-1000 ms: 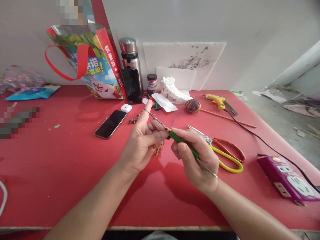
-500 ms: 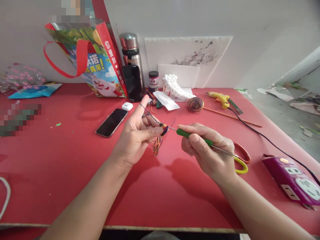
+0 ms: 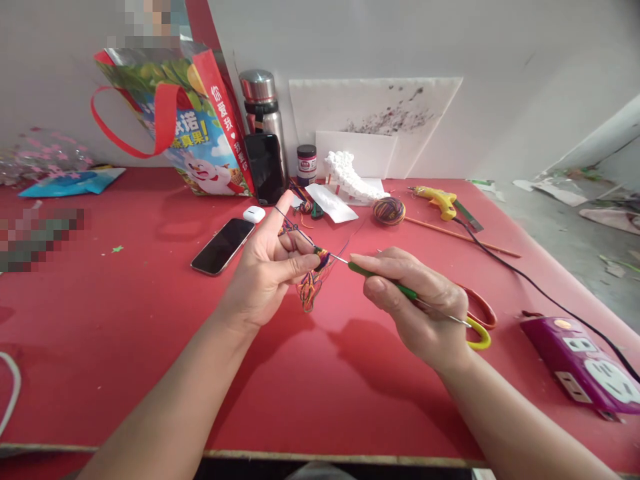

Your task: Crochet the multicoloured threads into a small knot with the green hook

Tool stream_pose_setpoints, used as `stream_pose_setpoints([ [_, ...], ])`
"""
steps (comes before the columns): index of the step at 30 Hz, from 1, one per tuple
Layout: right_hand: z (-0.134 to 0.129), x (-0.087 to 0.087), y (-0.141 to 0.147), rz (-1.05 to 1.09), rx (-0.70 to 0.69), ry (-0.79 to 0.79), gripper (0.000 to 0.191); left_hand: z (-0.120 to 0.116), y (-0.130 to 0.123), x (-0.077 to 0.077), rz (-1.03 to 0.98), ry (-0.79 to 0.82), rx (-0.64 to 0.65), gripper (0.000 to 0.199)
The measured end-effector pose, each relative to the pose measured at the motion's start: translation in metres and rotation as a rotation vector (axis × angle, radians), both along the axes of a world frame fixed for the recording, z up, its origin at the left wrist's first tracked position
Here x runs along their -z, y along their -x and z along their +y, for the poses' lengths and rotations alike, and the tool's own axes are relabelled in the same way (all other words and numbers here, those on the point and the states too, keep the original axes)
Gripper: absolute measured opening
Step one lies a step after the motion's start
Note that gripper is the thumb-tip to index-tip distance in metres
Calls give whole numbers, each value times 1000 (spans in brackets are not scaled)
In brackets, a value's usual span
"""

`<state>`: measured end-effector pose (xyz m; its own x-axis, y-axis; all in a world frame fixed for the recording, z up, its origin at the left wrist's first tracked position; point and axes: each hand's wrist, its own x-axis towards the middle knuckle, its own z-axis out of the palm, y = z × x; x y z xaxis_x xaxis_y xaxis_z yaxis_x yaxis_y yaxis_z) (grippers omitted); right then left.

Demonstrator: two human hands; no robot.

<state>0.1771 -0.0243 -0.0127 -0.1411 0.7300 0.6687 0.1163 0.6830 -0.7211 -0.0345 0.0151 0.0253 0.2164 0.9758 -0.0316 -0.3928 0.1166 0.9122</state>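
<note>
Between thumb and fingers, my left hand (image 3: 270, 263) pinches a small piece of multicoloured crochet work (image 3: 322, 257). A strand of yarn runs from the piece up over its raised index finger, and loose loops of yarn (image 3: 309, 291) dangle beneath. My right hand (image 3: 420, 300) is closed around the green handle of a crochet hook (image 3: 361, 269). The hook's metal tip meets the crochet work; whether yarn is caught on it is too small to tell. Behind the hands lies the multicoloured yarn ball (image 3: 389, 211).
Scissors (image 3: 481, 333) lie partly behind my right hand. A purple power strip (image 3: 575, 360) is at the right, with a yellow glue gun (image 3: 435, 200) farther back. One phone (image 3: 223, 245) lies left, another phone (image 3: 265, 168) leans against a steel flask (image 3: 258, 87) beside a gift bag (image 3: 205, 133).
Both hands have shifted slightly left with the crochet work and hook. The whole view has also moved a little. Each hand keeps its grip.
</note>
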Motion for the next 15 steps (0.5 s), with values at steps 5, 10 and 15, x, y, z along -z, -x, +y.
stream_pose_setpoints([
  [5, -1, -1, 1, -76, 38, -87, 44, 1, 1, 0, 61, -44, -26, 137],
  [10, -1, -1, 0, -139, 80, -149, 45, 1, 1, -1, 68, -56, -47, 135],
  [15, 0, -1, -1, -177, 96, -166, 45, 1, 1, -1, 80, -36, -48, 134],
])
